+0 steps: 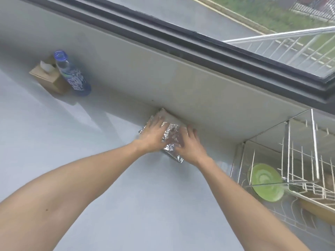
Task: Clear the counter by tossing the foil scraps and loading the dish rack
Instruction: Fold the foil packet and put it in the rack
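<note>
A crinkled sheet of silver foil (pixel 171 137) lies on the pale counter (pixel 126 205), pushed against the low wall under the window. My left hand (pixel 153 135) presses flat on its left part with fingers spread. On the foil's right part rests my right hand (pixel 190 144), fingers also spread. Neither hand has lifted the foil. A white wire dish rack (pixel 297 160) stands at the right edge of the counter, with a green plate (pixel 265 182) upright in it.
At the far left of the counter, a blue-capped bottle (pixel 72 73) leans beside a brown tissue box (pixel 48 77). The window's dark frame (pixel 181 38) runs diagonally above the low wall. A yellowish dish (pixel 315 210) sits low in the rack.
</note>
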